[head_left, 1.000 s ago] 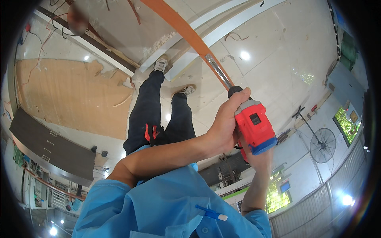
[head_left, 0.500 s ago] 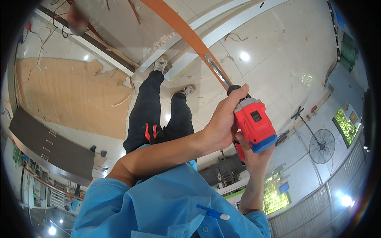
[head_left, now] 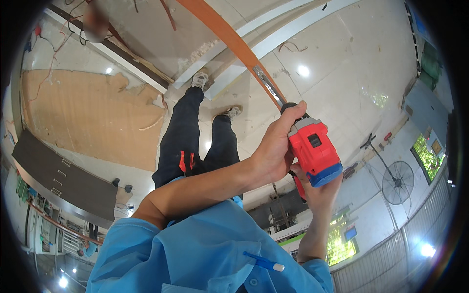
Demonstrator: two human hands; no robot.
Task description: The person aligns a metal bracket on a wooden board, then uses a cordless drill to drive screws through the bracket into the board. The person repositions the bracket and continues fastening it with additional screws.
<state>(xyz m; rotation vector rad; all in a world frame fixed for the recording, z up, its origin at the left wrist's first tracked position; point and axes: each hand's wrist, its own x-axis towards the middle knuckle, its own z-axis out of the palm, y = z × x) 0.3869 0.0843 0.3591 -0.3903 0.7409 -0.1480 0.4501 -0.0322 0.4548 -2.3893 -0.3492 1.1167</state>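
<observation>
A red and blue cordless drill (head_left: 318, 151) is held in front of me, its front end toward an orange-brown panel (head_left: 234, 43). My left hand (head_left: 279, 141) wraps round the front of the drill, thumb lying along the dark chuck (head_left: 289, 106). Behind and below, my right hand (head_left: 320, 193) grips the handle, which the drill body mostly hides. On the panel's narrow face lies a slim silvery metal piece (head_left: 267, 83), perhaps a slide or rail. Its lower end meets the chuck; I cannot make out the bit.
White boards (head_left: 281, 36) lie past my feet, crossing behind the panel. A brown sheet (head_left: 88, 115) covers floor at left, near a dark drawer cabinet (head_left: 63, 173). A standing fan (head_left: 396, 182) is at right. Cables (head_left: 62, 41) trail at upper left.
The view has shifted very slightly. Both hands keep their hold on the drill, which stays at the metal piece's lower end.
</observation>
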